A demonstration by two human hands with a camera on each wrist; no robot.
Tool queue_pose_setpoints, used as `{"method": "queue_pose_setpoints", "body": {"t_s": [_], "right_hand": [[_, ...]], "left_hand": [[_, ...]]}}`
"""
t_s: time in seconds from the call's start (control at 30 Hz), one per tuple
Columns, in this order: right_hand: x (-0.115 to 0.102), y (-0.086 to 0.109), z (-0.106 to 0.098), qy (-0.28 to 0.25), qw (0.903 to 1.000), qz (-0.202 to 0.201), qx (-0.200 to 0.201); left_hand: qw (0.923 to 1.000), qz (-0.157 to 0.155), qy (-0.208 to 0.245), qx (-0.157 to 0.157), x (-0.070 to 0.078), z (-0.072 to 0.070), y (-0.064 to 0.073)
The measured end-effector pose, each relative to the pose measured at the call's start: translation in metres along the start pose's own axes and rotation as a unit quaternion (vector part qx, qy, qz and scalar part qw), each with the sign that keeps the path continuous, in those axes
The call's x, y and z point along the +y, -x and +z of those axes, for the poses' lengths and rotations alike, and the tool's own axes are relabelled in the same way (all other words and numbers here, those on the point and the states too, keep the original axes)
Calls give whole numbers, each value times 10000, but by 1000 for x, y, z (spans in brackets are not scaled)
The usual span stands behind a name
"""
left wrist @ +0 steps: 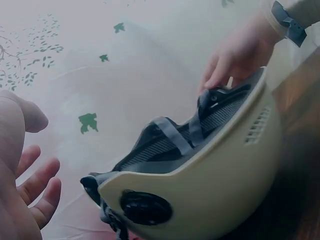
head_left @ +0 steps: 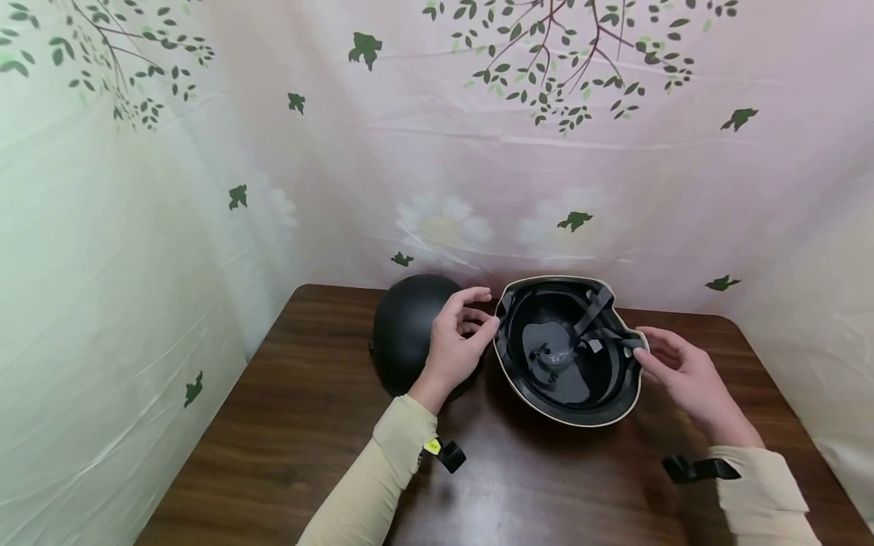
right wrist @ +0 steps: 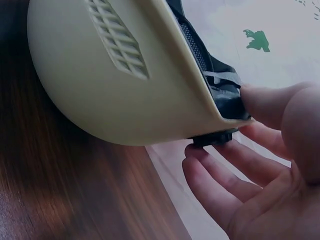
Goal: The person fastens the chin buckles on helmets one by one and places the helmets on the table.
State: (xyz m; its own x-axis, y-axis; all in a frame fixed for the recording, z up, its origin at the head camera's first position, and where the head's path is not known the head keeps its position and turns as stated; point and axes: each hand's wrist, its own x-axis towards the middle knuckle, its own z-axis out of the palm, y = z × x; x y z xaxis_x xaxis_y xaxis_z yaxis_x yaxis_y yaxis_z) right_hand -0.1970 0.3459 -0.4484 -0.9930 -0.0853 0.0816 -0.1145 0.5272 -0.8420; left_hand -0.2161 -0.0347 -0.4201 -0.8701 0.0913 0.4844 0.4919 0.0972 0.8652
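A cream helmet is tipped with its hollow side up, showing a black lining and grey straps. My right hand pinches its right rim, the thumb on the inner side and the fingers around the outer side by a black round knob. By the left rim is my left hand, its fingers spread and relaxed; the left wrist view shows a gap between them and the shell. Behind that hand a black helmet lies dome up, partly hidden by it.
Both helmets are toward the back of a dark brown wooden table. A pale curtain printed with leaves and flowers hangs close behind the table and along its sides. Black straps are on both wrists.
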Motion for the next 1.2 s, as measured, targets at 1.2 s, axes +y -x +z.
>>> {"method": "queue_pose_setpoints", "body": {"t_s": [1.2], "right_hand": [[-39, -2, -14, 860, 9887, -735, 981]], "left_hand": [[9987, -474, 82, -160, -10, -6, 17]]}}
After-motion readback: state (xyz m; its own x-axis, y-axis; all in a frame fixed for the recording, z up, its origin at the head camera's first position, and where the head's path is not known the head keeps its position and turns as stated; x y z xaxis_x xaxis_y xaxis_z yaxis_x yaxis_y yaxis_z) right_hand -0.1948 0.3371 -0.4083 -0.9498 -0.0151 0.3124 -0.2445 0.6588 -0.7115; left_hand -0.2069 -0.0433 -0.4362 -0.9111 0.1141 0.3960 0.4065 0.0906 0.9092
